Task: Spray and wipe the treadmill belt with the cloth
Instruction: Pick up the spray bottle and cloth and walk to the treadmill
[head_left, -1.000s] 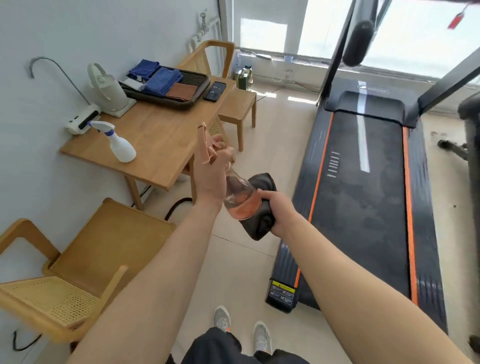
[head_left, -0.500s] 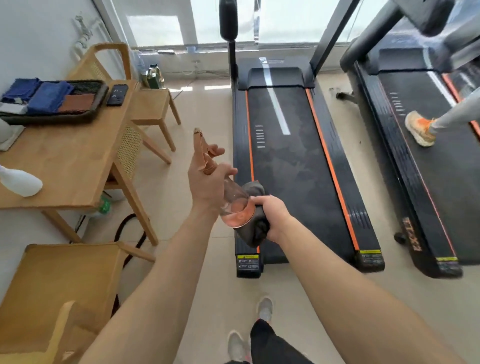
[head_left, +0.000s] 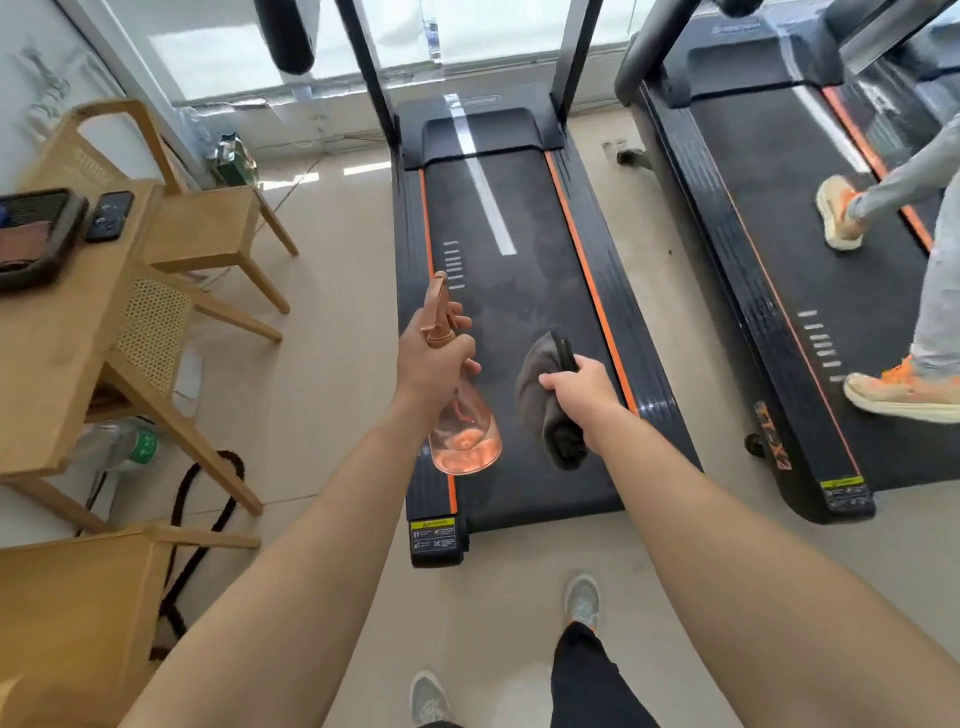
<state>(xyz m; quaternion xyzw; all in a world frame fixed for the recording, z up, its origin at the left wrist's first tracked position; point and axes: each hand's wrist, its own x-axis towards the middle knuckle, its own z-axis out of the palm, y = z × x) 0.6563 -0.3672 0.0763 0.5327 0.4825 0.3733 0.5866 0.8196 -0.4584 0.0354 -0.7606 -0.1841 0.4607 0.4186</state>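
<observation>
A black treadmill with orange side stripes lies straight ahead; its dark belt (head_left: 524, 291) carries a white line. My left hand (head_left: 434, 358) grips the neck of a clear spray bottle (head_left: 465, 441) with a copper trigger head, held over the belt's left edge, nozzle pointing forward. My right hand (head_left: 576, 387) holds a bunched dark grey cloth (head_left: 543, 405) above the belt's near right part. The two hands are apart.
A wooden table (head_left: 57, 332) with a dark tray (head_left: 36, 234) and a phone (head_left: 109, 215) stands at left, with wooden chairs (head_left: 208, 228) beside it. On a second treadmill (head_left: 810, 322) at right another person walks in orange shoes (head_left: 904, 389). A black cable (head_left: 202, 519) lies on the floor.
The view has swung right and centred on the treadmill. My hands have separated: the cloth moved away from the bottle's base to the right, and both reach out over the belt.
</observation>
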